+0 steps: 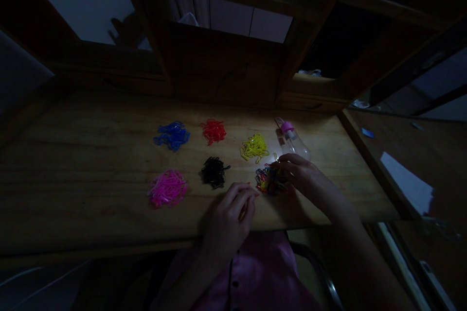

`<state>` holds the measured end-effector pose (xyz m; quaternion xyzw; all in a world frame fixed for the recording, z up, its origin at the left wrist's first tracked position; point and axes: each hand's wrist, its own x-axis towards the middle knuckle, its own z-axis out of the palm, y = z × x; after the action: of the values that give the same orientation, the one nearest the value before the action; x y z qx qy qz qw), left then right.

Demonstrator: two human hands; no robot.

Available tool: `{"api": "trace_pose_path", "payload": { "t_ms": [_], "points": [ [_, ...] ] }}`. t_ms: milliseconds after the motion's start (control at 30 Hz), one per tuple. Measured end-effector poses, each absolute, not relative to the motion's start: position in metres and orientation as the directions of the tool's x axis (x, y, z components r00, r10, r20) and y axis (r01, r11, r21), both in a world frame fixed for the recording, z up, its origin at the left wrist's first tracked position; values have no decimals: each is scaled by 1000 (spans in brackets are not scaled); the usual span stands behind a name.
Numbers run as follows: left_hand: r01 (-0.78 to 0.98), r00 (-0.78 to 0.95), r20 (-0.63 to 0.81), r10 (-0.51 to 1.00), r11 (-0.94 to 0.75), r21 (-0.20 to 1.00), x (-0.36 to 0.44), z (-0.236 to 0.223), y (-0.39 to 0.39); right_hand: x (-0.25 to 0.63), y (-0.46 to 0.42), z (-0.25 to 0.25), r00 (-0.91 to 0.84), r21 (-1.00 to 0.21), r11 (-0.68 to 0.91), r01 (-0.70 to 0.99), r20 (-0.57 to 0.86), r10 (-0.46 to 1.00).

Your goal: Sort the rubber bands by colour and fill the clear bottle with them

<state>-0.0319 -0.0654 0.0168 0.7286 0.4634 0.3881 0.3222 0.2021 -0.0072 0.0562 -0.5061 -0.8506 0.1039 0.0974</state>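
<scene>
A mixed pile of coloured paper clips (269,180) lies on the wooden desk between my hands. My right hand (299,169) reaches over it from the right, its fingertips pinched together at the pile's far edge. A yellow paper clip (275,157) sticks up at those fingertips. Just left of the pile, my left hand (231,211) rests low over the desk with curled fingers. Red shows at its fingertips; whether that is a clip is too dim to tell. Nearest to this hand is a heap of black clips (214,172).
Sorted heaps of blue clips (172,135), red clips (213,131), yellow clips (254,147) and pink clips (168,188) lie around. A clear bottle (296,143) with a pink cap lies behind my right hand. Wooden shelving (226,68) borders the desk's back; papers (406,182) lie far right.
</scene>
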Motion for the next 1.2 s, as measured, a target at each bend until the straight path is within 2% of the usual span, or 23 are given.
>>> {"api": "trace_pose_path", "payload": {
  "t_ms": [200,333,667,867,1000,1100,1200],
  "points": [
    [439,263,275,925,-368,819,-32,17,-64,194,-5,63,-521,-167,513,842,0,854],
    [424,263,270,926,-362,830,-31,18,-63,192,-2,64,-515,-172,507,845,-2,857],
    [426,265,262,928,-356,832,-32,18,-64,204,-6,67,-412,-470,374,799,25,911],
    [412,268,257,929,-351,841,-32,15,-65,210,-15,71,-268,-631,189,752,-31,963],
    [408,271,251,929,-347,844,-32,18,-65,213,-15,70,-235,-754,107,648,-64,970],
    [405,268,247,931,-341,848,-32,19,-64,213,-10,68,-163,-779,58,625,-57,985],
    [407,267,251,930,-345,846,-31,19,-64,205,-2,66,-75,-747,83,660,44,996]
  ]
}}
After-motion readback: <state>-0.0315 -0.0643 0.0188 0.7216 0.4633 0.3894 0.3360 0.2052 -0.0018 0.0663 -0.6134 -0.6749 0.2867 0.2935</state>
